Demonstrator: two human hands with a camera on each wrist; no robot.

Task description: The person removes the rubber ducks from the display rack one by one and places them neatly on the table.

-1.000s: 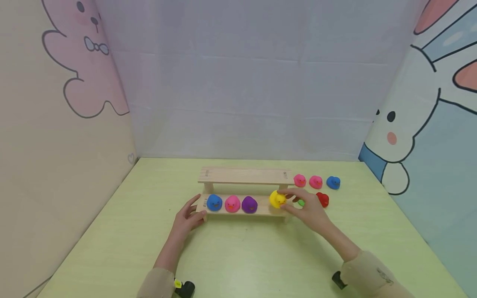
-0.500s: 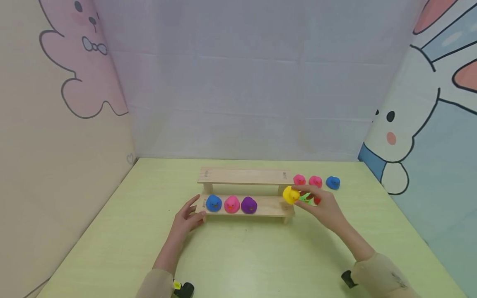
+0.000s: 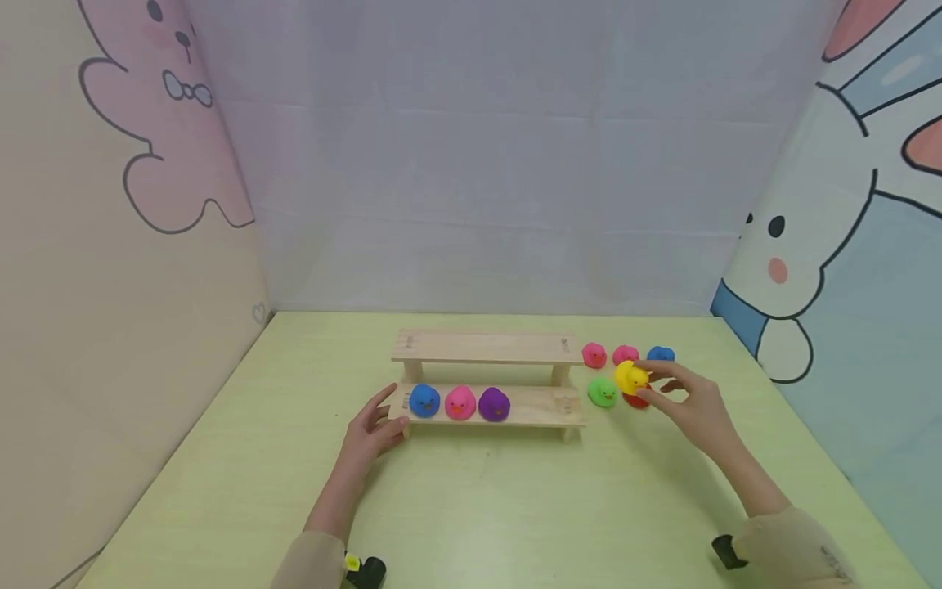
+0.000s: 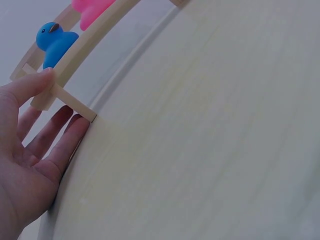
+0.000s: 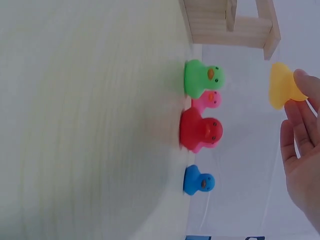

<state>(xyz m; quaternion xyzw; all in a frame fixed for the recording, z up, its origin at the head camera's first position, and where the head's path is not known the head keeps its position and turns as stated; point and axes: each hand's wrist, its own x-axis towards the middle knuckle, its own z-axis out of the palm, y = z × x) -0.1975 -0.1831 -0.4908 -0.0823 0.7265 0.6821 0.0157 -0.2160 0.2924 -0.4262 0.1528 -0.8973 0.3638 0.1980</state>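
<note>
My right hand (image 3: 695, 406) pinches a yellow rubber duck (image 3: 630, 377) between thumb and fingers, raised above the table. Below it sits a red duck (image 5: 201, 129), partly covered in the head view. My left hand (image 3: 365, 425) holds the left end of a two-tier wooden rack (image 3: 486, 347), thumb at the lower board's edge and fingers by its leg (image 4: 75, 103). On the lower board stand a blue duck (image 3: 424, 401), a pink duck (image 3: 460, 402) and a purple duck (image 3: 494, 404), in a row toward the left.
Right of the rack, a green duck (image 3: 603, 392) stands on the table (image 3: 486, 507). Behind it are two pink ducks, one nearer the rack (image 3: 594, 355) and one farther right (image 3: 625, 353), and another blue duck (image 3: 661, 353). A pale curtain (image 3: 486, 164) hangs behind the table.
My right hand has carried the yellow duck from above the lower board's right end rightward, over the red duck. The green duck is uncovered now. My left hand stays at the rack.
</note>
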